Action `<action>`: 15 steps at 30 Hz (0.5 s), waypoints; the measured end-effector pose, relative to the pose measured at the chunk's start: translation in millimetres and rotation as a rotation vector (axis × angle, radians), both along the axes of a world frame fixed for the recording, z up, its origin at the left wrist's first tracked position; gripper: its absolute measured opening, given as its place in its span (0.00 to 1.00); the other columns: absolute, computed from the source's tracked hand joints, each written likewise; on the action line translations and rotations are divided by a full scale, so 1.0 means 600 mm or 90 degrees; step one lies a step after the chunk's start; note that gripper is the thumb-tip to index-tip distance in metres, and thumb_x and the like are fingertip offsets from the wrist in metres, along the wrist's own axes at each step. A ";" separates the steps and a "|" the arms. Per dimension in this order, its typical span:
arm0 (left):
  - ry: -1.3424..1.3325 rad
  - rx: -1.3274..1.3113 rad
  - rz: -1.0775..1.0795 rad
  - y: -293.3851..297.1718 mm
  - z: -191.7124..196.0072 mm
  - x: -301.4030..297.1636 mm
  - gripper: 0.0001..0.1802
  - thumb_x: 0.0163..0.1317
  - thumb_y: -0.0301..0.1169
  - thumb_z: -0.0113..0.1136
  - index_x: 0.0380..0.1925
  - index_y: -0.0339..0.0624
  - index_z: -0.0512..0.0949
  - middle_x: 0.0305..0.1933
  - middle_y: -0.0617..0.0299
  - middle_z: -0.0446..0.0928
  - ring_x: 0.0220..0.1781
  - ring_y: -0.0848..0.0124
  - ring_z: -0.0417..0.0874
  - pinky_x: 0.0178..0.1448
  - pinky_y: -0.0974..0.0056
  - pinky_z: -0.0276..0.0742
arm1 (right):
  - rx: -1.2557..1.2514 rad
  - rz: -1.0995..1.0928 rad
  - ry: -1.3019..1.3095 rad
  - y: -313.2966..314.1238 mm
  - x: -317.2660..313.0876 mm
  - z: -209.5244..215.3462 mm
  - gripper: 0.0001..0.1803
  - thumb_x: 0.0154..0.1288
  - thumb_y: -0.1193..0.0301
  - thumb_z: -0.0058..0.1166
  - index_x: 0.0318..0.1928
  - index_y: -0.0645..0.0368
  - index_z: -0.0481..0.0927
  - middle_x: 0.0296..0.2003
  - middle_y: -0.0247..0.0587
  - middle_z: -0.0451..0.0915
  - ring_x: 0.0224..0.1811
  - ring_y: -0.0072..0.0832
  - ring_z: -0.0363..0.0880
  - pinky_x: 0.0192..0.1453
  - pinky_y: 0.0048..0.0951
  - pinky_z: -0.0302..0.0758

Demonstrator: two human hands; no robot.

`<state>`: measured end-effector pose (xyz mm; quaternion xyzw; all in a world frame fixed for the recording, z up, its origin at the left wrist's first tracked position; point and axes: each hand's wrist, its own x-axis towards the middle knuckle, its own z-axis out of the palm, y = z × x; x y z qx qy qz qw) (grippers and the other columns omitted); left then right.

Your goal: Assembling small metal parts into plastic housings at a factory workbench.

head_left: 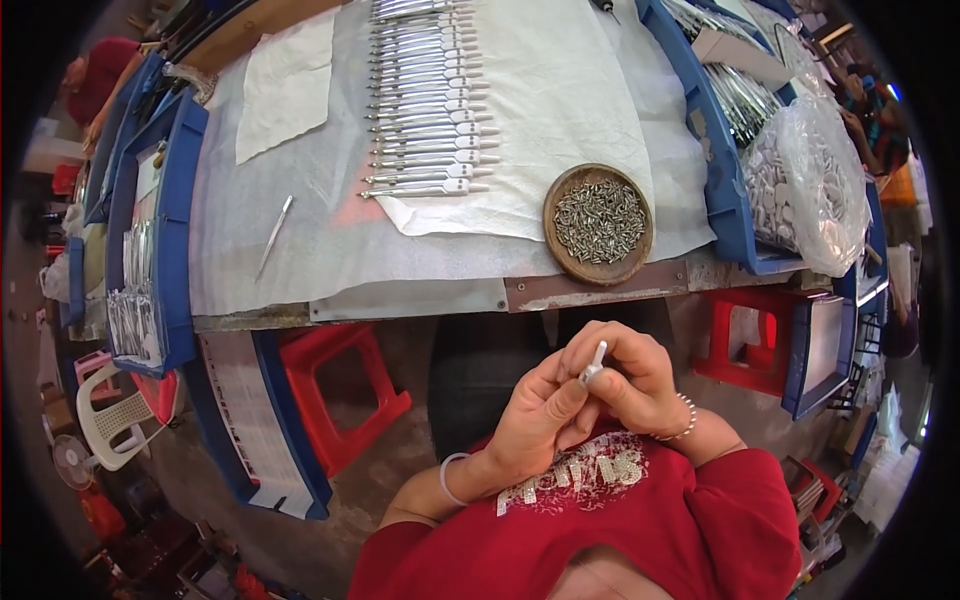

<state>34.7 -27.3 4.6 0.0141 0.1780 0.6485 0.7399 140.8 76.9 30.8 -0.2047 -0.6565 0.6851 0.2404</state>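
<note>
In front of my chest, both hands are closed together around a small white-tipped piece [600, 352]. My right hand [640, 375] pinches it between thumb and curled fingers, its narrow white tip sticking up. The thumb and fingers of my left hand [540, 410] press against the same piece from the other side. Its lower part is hidden by the fingers. Beyond my hands, on the table, sits a round wooden bowl [553, 250] full of small metal pins [600, 222]. A row of slim silver pieces with white ends [430, 130] lies side by side on white cloth.
A thin pointed silver tool [275, 235] lies on the table's left part, near a loose white cloth [290, 90]. Blue bins [725, 200] at right hold silver strips and a plastic bag [830, 190] of white parts. Red stools [345, 400] stand below the table edge.
</note>
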 end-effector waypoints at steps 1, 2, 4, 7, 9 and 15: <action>0.000 0.005 -0.003 0.002 0.001 -0.003 0.15 0.65 0.36 0.52 0.46 0.40 0.68 0.22 0.67 0.67 0.15 0.83 0.59 0.18 0.78 0.53 | -0.012 -0.069 -0.005 -0.014 -0.001 -0.012 0.10 0.64 0.68 0.51 0.35 0.64 0.73 0.32 0.40 0.76 0.32 0.26 0.75 0.36 0.23 0.71; 0.010 -0.027 -0.021 0.003 0.003 -0.005 0.17 0.64 0.39 0.53 0.48 0.42 0.68 0.22 0.65 0.68 0.15 0.81 0.60 0.17 0.77 0.54 | -0.012 -0.098 0.014 -0.020 -0.005 -0.021 0.11 0.65 0.67 0.50 0.36 0.64 0.72 0.32 0.39 0.75 0.33 0.26 0.75 0.37 0.23 0.71; 0.018 -0.059 -0.037 0.002 0.006 -0.004 0.20 0.62 0.41 0.55 0.49 0.44 0.68 0.22 0.64 0.69 0.14 0.80 0.61 0.17 0.76 0.55 | -0.051 -0.011 0.030 -0.004 -0.003 -0.015 0.11 0.65 0.67 0.50 0.36 0.64 0.71 0.32 0.38 0.75 0.33 0.25 0.74 0.38 0.23 0.71; 0.079 -0.033 -0.010 -0.015 0.009 0.006 0.22 0.62 0.41 0.54 0.53 0.45 0.67 0.21 0.65 0.68 0.14 0.80 0.60 0.18 0.76 0.55 | -0.092 0.136 0.046 0.006 0.000 0.000 0.08 0.66 0.70 0.48 0.37 0.63 0.70 0.33 0.37 0.73 0.32 0.23 0.72 0.38 0.22 0.70; 0.034 -0.054 -0.014 -0.006 0.011 0.003 0.18 0.64 0.39 0.53 0.51 0.45 0.68 0.21 0.66 0.67 0.14 0.81 0.59 0.18 0.77 0.54 | -0.139 0.036 -0.047 -0.006 0.001 0.010 0.10 0.66 0.66 0.48 0.34 0.62 0.69 0.32 0.40 0.72 0.34 0.23 0.70 0.41 0.22 0.68; 0.037 -0.069 -0.011 -0.001 0.022 -0.020 0.20 0.63 0.47 0.52 0.45 0.43 0.68 0.19 0.66 0.66 0.12 0.81 0.56 0.19 0.76 0.54 | -0.128 0.014 -0.078 0.009 -0.025 0.022 0.08 0.67 0.72 0.45 0.39 0.64 0.73 0.30 0.35 0.76 0.31 0.17 0.73 0.36 0.19 0.71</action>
